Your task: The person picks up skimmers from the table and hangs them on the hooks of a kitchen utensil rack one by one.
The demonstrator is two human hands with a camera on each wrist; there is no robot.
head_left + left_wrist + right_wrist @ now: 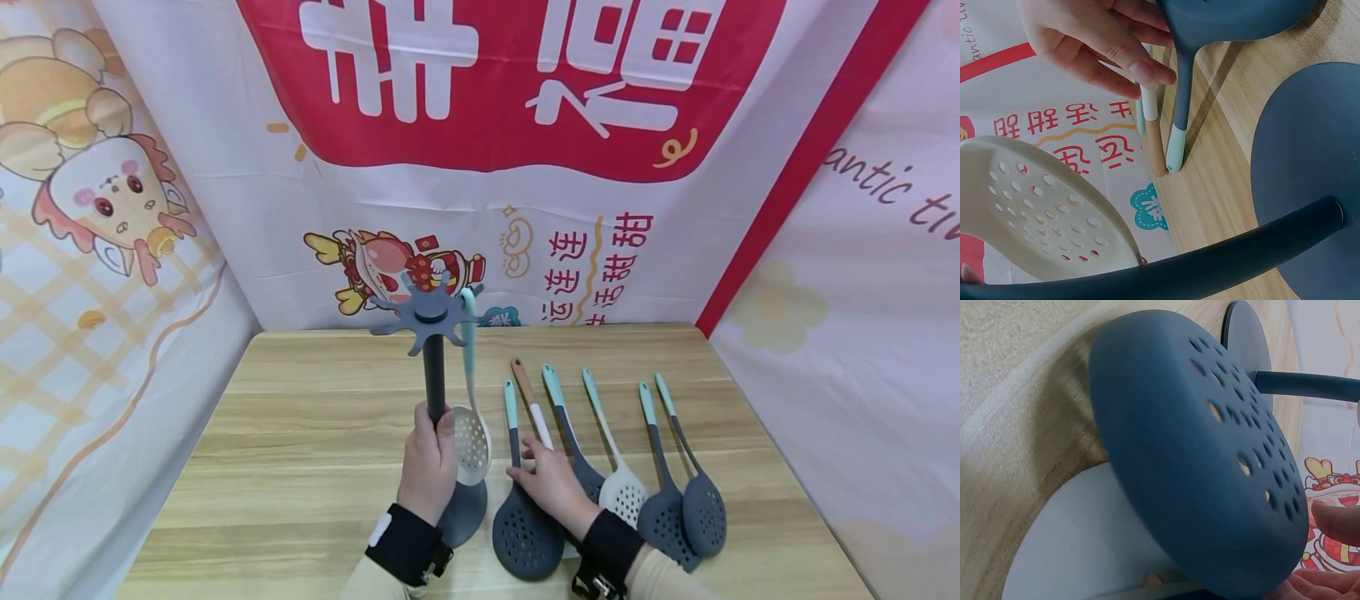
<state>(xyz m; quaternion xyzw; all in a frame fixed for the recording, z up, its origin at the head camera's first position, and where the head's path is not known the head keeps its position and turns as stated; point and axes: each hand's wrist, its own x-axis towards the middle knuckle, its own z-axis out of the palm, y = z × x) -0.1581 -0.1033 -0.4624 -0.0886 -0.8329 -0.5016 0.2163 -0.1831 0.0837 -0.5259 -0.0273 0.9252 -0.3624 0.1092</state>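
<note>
My left hand grips the dark pole of a utensil stand. Its star-shaped hook top tilts toward the camera, above a round base. From one hook hangs a cream slotted skimmer with a teal handle, beside the pole. My right hand reaches over the utensils on the table, thumb and forefinger apart. The thumb tip is right at the neck of a dark slotted skimmer. Its forefinger lies by the white part of a brown-ended handle, whose white turner head shows beneath the skimmer.
To the right lie a dark utensil with a teal handle, a cream slotted skimmer, a dark slotted turner and another dark slotted skimmer. The wooden table meets a printed cloth backdrop at its far edge.
</note>
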